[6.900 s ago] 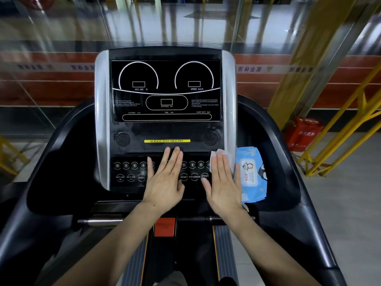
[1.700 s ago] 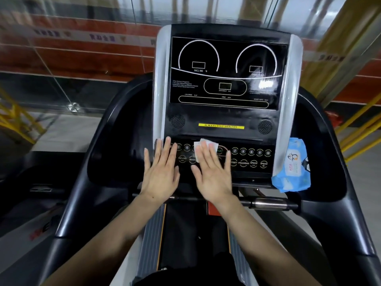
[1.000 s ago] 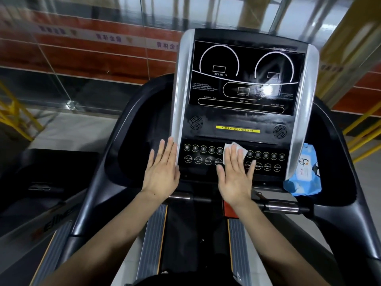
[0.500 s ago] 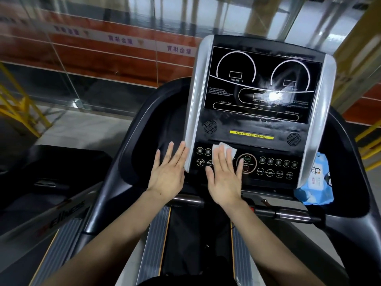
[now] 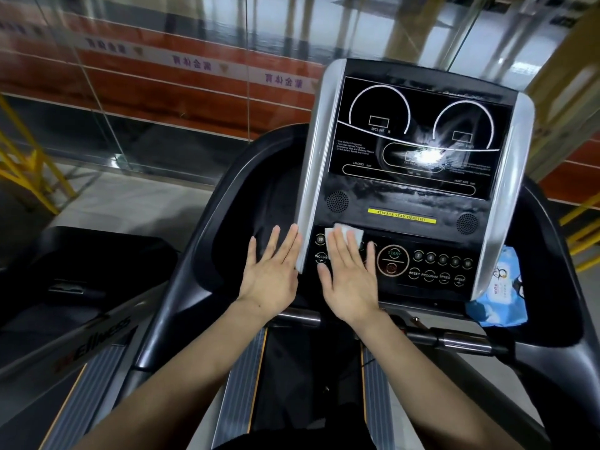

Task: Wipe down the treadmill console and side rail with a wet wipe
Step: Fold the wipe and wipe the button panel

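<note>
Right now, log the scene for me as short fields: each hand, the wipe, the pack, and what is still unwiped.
left hand: flat and open, fingers spread, beside the console's left silver trim
right hand: flat, pressing the wet wipe onto the left end of the button panel
wipe pack: blue, lying right of the console
display: smeared, with glare
side rail: neither hand on it

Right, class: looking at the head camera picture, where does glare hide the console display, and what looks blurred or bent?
Head view: a bright glare patch washes out the middle of the console display, hiding the print there; streaky sheen lies below it. The glass wall behind is motion-smeared. Wide-angle distortion bows the side rail. The right hand and wet wipe stay fairly sharp.
</note>
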Action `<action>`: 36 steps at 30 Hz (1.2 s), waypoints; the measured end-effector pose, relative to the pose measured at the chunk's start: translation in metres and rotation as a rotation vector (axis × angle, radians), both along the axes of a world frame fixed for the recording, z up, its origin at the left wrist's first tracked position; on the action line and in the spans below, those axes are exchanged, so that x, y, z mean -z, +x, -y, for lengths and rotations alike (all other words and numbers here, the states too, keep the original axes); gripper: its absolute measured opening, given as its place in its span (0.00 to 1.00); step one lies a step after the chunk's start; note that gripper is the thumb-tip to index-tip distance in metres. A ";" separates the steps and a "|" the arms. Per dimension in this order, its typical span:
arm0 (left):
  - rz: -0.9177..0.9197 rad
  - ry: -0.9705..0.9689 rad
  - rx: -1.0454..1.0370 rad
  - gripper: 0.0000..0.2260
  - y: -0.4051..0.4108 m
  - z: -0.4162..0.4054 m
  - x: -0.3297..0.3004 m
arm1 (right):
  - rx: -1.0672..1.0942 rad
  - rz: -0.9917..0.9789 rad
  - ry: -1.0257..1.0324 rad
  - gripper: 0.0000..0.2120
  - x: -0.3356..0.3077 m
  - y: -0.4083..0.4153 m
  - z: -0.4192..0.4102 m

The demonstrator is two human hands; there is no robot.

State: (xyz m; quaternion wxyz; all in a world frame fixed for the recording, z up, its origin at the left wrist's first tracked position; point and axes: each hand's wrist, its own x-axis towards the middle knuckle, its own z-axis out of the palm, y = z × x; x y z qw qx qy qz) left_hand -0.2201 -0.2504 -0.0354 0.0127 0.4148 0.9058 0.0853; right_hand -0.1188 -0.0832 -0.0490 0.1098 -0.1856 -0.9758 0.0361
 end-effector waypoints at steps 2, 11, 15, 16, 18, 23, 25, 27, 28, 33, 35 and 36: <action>0.003 0.008 -0.002 0.32 0.001 -0.001 -0.001 | -0.093 0.007 0.049 0.31 -0.003 -0.015 0.006; -0.007 0.026 0.006 0.32 -0.001 0.001 0.001 | -0.257 0.117 0.156 0.31 0.020 0.034 -0.005; -0.014 0.040 0.014 0.33 -0.002 0.003 0.002 | -0.254 0.089 0.217 0.30 0.006 0.017 -0.017; -0.012 0.046 0.015 0.33 -0.002 0.002 0.002 | -0.231 0.084 0.207 0.30 0.001 0.008 -0.017; -0.001 0.053 0.008 0.34 -0.001 0.001 0.003 | -0.184 0.083 0.160 0.30 -0.001 -0.003 -0.013; 0.012 0.050 -0.005 0.35 0.001 0.001 0.002 | -0.280 0.139 0.163 0.30 0.019 0.022 0.004; 0.011 0.054 -0.006 0.36 0.001 0.000 0.002 | -0.310 0.165 0.193 0.30 0.020 0.029 0.000; 0.013 0.063 -0.010 0.36 0.002 -0.001 0.002 | -0.323 0.155 0.236 0.30 0.012 0.026 -0.009; 0.017 0.068 -0.009 0.35 0.003 -0.001 0.003 | -0.304 0.138 0.245 0.30 0.007 0.023 -0.015; 0.023 0.097 -0.027 0.35 0.009 -0.004 0.006 | -0.101 0.105 0.100 0.31 -0.006 0.004 -0.018; 0.013 0.099 -0.029 0.35 0.010 -0.004 0.007 | -0.128 0.120 0.072 0.32 0.008 0.015 0.000; 0.000 0.101 -0.029 0.35 0.010 -0.005 0.005 | -0.154 0.126 0.080 0.32 0.016 0.022 0.007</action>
